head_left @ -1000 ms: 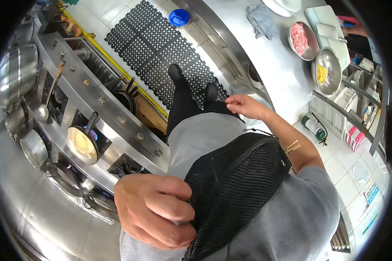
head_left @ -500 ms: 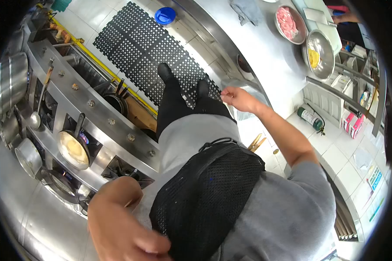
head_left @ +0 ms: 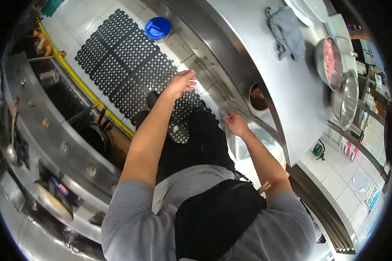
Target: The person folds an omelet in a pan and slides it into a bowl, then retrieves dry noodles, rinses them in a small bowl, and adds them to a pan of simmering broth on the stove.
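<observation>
My left hand [head_left: 182, 83] is stretched out over the black perforated floor mat [head_left: 113, 48], its fingers apart and nothing in them. My right hand [head_left: 236, 123] hangs in front of my body, near the steel counter's edge and above a clear plastic bag or liner [head_left: 252, 145]. Its fingers are loosely bent and apart, and I see nothing held. On the steel counter [head_left: 265, 65] to the right lie a crumpled grey cloth [head_left: 286, 34], a metal bowl of pink sliced meat [head_left: 329, 61] and a metal colander [head_left: 346, 102].
Along the left runs a stove [head_left: 43, 126] with a blurred pan [head_left: 52, 200] over a burner and a long-handled ladle [head_left: 11, 153]. A blue-lidded container [head_left: 157, 28] stands on the floor. White plates [head_left: 307, 11] sit at the counter's back. Another person's arm [head_left: 360, 34] shows beyond.
My left hand has swung from beside the stove to out in front of me. My view has turned toward the counter, with the stove shifting left. My right hand sits slightly lower in view.
</observation>
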Demonstrator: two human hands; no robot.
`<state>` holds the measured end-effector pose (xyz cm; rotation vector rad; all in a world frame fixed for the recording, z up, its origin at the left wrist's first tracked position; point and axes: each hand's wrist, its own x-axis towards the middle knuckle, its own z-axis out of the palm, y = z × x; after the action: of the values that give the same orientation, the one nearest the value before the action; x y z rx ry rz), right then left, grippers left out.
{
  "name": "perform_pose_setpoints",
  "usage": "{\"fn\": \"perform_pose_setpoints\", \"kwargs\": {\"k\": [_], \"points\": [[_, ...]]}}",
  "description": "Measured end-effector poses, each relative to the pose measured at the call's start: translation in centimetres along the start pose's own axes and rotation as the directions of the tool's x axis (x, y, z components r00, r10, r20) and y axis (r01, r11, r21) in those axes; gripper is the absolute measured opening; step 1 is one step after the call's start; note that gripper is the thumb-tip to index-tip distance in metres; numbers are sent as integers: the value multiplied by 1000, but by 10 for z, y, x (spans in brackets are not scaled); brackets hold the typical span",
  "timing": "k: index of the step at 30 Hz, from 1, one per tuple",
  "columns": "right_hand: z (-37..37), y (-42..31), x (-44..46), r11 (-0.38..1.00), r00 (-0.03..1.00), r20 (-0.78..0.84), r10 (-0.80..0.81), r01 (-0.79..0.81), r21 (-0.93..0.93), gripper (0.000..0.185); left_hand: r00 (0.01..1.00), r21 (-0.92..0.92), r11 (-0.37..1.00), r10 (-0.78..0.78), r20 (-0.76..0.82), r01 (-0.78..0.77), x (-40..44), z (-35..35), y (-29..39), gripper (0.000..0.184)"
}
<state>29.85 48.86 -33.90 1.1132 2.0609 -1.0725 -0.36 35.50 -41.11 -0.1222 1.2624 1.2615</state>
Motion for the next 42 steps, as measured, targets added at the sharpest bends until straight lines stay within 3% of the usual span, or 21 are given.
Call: {"fn": "perform_pose_setpoints", "kwargs": {"k": [2,4,6,9,10,13,16,18,21,23,25,29,36,40,42], "points": [[12,11,26,980,979,-129,-160,143,-138,56,998,-27,1000,11,-66,-13,65,-7,-16,50],[15,25,65,989,990,-82,-114,105,-105,64,996,-114,993,28,-79,-37,123,-10,-22,51],[32,48,98,966,948,-265,-176,115,-230,70,995,-192,980,26,-98,-44,158,-6,-36,52],[38,32,121,959,943,-333,-1,-93,-269,80,977,-244,947,-211,9,207,211,16,-72,53],[39,30,126,943,921,-377,92,-202,-264,83,970,-290,928,-198,142,232,237,28,-113,59],[35,31,137,959,913,-384,136,-220,-182,87,904,-353,843,-315,288,406,218,96,-138,79],[31,52,139,960,941,-335,50,-138,-244,87,942,-444,836,-238,239,324,213,120,-147,93],[28,64,133,969,952,-303,38,-109,-220,86,938,-382,868,-229,260,318,207,107,-148,94],[17,63,131,982,971,-239,24,-68,-176,83,891,-257,867,-357,280,427,200,74,-142,102],[17,69,132,985,982,-185,41,-71,-157,81,885,-273,846,-408,223,459,184,49,-155,100],[18,81,134,965,976,-205,-79,23,-262,80,874,-300,821,-456,168,486,159,30,-166,98],[-2,63,115,954,998,-26,65,-70,-292,78,900,-418,812,-434,35,408,99,7,-190,92],[11,86,111,925,997,-38,-61,43,-377,73,935,-462,846,-344,-91,266,59,-10,-224,92],[16,81,80,964,999,-28,-38,30,-264,68,936,-409,881,-320,-149,236,51,-5,-220,88],[17,79,54,983,1000,-16,-17,14,-184,68,892,-239,934,-333,-306,267,42,-2,-215,83]]}}
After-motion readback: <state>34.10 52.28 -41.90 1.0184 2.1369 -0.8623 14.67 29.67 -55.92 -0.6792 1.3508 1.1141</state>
